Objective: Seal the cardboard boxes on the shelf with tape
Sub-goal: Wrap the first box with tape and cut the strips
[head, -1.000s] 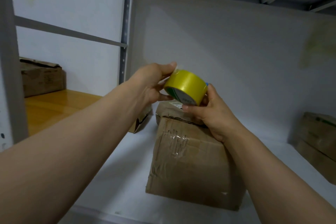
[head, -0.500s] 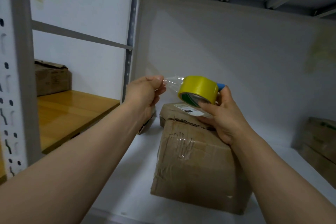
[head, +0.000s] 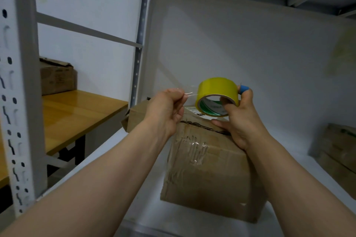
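Left hand (head: 167, 109): closed in a pinch, thumb and forefinger on the free end of the clear tape strip (head: 189, 91). The strip was short and ran taut from the hand to the roll.

Right hand (head: 240, 119): gripped the yellow tape roll (head: 217, 90), thumb inside the core, other fingers wrapped round the far side. One finger wore a blue fingertip cover (head: 243, 89). A lower finger lay at the top front edge of the box; I couldn't tell if it actually touched.

The roll was held in the air, just above the top of the cardboard box (head: 212, 169), toward its right rear. I couldn't tell whether the roll touched the box.

The box sat on the white shelf (head: 148, 209), near the front and turned a bit askew. Its front face had wrinkled old clear tape (head: 194, 148). There was a shipping label (head: 192, 110) on top, partly hidden by the roll. The top seam showed as a dark, ragged line along the front edge.

A smaller box (head: 136, 119) stood behind the left hand, just beside the main box and near the rear upright. More boxes (head: 339, 156) were stacked at the right end of the shelf, well apart.

To the left, past the perforated upright (head: 17, 82), was a wooden worktop (head: 77, 113) with a brown carton (head: 55, 77) at the back against the wall.
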The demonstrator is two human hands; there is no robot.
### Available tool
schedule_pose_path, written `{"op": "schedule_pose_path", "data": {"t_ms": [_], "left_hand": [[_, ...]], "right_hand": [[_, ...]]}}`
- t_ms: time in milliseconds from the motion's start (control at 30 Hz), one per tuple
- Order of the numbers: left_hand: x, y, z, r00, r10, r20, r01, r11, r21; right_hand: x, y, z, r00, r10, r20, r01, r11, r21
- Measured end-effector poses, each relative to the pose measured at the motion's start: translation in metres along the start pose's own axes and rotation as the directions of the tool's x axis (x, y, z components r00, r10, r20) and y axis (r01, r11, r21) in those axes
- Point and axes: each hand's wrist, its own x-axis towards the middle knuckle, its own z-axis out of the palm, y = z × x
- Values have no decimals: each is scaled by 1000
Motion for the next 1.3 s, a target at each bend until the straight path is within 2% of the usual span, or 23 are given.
{"op": "schedule_pose_path", "data": {"t_ms": [167, 300, 400, 533, 600, 733, 900, 967, 1067, 1167, 1300], "left_hand": [[-2, 2, -9, 996, -89, 29, 89, 996, 0], [-3, 15, -12, 987, -157, 42, 144, 963, 226], [-1, 20, -11, 995, -90, -32, 96, 933, 347], [0, 23, -13, 988, 39, -149, 3, 962, 274], [0, 19, -13, 985, 72, -160, -28, 964, 263], [0, 11, -12, 992, 109, -59, -86, 950, 299], [-4, 17, -8, 975, 122, 185, -181, 922, 343], [-3, 13, -10, 931, 97, 352, -273, 826, 494], [-2, 9, -12, 841, 13, 541, -451, 568, 688], [1, 9, -13, 811, -53, 582, -506, 433, 746], [6, 8, -15, 803, -12, 596, -568, 289, 771]], "right_hand": [[-1, -1, -1, 1000, 13, 8, -13, 1000, 3], [-1, -1, 1, 1000, -2, 18, 2, 1000, -22], [-3, -3, 0, 1000, 8, 17, -8, 1000, 3], [-5, -3, 1, 996, 69, 56, -70, 997, 29], [-4, -2, 3, 993, 97, 60, -97, 995, -4], [-3, -4, 1, 996, 69, 54, -73, 994, 80], [-3, -4, 2, 996, 67, 56, -73, 991, 112], [-3, -6, 3, 995, 100, 28, -103, 987, 120], [-2, -6, 4, 992, 129, 14, -130, 984, 121], [1, -2, 5, 972, 217, 85, -222, 974, 50], [5, -7, -1, 918, 326, 225, -335, 942, 1]]}}
